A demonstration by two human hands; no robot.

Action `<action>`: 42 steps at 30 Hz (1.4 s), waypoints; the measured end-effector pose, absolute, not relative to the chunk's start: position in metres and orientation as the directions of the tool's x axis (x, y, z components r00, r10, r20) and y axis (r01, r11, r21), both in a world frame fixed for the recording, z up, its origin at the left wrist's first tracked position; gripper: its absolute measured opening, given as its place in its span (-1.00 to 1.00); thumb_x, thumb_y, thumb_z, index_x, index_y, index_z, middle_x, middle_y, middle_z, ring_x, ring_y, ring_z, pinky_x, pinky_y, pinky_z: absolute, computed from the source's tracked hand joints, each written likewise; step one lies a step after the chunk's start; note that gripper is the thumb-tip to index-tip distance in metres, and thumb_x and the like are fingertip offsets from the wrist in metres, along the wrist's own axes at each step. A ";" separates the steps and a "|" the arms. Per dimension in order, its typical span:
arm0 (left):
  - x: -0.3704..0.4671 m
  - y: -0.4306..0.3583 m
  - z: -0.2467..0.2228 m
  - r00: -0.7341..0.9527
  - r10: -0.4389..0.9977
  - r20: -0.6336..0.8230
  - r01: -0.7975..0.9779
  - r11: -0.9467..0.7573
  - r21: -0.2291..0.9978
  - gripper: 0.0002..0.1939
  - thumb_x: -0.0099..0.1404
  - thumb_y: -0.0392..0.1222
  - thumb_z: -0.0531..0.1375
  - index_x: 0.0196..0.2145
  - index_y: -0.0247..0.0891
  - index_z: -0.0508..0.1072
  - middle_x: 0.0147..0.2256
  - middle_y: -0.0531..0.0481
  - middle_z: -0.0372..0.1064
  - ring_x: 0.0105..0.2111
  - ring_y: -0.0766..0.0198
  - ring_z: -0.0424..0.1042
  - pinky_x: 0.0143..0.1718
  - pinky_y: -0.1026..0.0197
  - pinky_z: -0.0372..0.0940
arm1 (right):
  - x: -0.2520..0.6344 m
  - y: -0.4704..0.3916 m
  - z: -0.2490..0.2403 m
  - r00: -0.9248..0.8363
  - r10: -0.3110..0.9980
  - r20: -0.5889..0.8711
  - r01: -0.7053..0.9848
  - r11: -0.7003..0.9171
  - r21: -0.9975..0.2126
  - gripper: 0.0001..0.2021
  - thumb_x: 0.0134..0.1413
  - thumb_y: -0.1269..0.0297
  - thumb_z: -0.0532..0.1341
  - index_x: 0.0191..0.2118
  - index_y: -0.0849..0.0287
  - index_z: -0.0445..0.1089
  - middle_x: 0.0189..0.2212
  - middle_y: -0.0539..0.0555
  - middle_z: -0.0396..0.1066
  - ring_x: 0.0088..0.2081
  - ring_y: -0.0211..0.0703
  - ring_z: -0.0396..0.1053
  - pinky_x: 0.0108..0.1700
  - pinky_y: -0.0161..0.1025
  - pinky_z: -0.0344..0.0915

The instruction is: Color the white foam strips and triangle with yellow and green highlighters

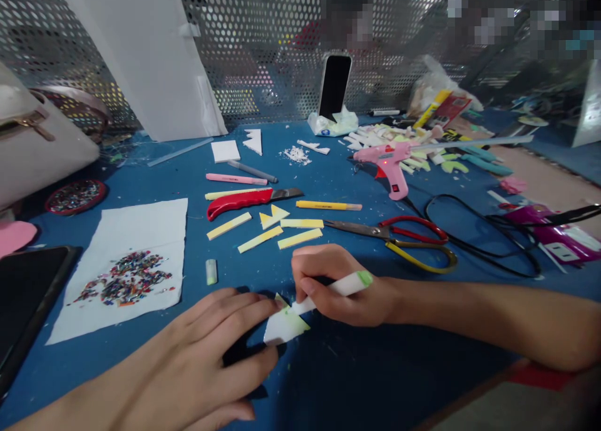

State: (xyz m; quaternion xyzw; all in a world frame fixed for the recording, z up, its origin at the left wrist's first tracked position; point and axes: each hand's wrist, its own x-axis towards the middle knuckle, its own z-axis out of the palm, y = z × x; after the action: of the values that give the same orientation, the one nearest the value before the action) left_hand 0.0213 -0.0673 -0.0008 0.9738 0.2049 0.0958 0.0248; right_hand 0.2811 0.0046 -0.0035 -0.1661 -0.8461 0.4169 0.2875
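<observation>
My right hand (pixel 347 287) is closed around a white marker with a green end (pixel 353 283). Its tip meets a small white foam-like piece (pixel 282 329) with notched edges, partly coloured pale green. My left hand (pixel 225 343) lies spread on the table, fingers apart, its index fingertip touching that piece's upper left edge. A marker cap (pixel 211 272) stands beyond the left hand. Pale yellow strips (pixel 260 239) and a yellow zigzag piece (pixel 273 216) lie ahead of both hands. Scissors (pixel 389 234) with red and yellow handles are just beyond my right hand.
A red-handled knife (pixel 248 201), a yellow highlighter (pixel 328 206) and a pink one (pixel 236 179) lie mid-table. Pink glue gun (pixel 392 162) and its black cord (pixel 469 246) occupy the right. Left are a sheet holding beads (pixel 164 224) and a dark tablet-like device (pixel 32 306).
</observation>
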 end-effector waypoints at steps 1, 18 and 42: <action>0.021 -0.068 -0.001 0.897 0.396 0.196 0.387 -0.918 0.081 -0.57 0.52 0.09 -0.04 0.14 -0.14 0.41 0.22 -0.26 0.19 0.19 -0.05 0.22 0.12 -0.18 0.32 | 0.281 0.005 -0.003 -0.779 0.521 0.350 0.042 0.600 -0.799 -0.77 0.29 0.34 0.03 -0.44 0.18 0.19 -0.53 -0.02 0.28 -0.50 -0.32 0.17 -0.42 -0.33 0.13; 0.015 -0.069 0.000 0.893 0.402 0.202 0.399 -0.915 0.057 -0.56 0.52 0.07 0.01 0.21 -0.13 0.36 0.24 -0.13 0.23 0.16 0.03 0.29 0.18 -0.01 0.29 | 0.281 0.005 -0.003 -0.783 0.519 0.343 0.047 0.599 -0.799 -0.77 0.28 0.34 0.03 -0.44 0.18 0.19 -0.53 -0.02 0.28 -0.50 -0.32 0.18 -0.41 -0.33 0.13; 0.024 -0.067 0.005 0.811 0.467 0.352 0.484 -0.874 0.045 -0.68 0.56 -0.22 -0.08 -0.08 -0.29 0.45 -0.26 -0.01 0.44 -0.30 0.21 0.35 -0.11 0.15 0.16 | 0.281 0.004 -0.003 -0.779 0.524 0.344 0.037 0.586 -0.809 -0.79 0.25 0.38 0.05 -0.44 0.19 0.21 -0.52 -0.02 0.31 -0.50 -0.34 0.22 -0.42 -0.35 0.16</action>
State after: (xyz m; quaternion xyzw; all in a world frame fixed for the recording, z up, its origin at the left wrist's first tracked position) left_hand 0.0243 -0.0671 0.0049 0.9513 0.2498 0.1789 -0.0234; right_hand 0.2812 0.0043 -0.0032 -0.1666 -0.8427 0.4234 0.2877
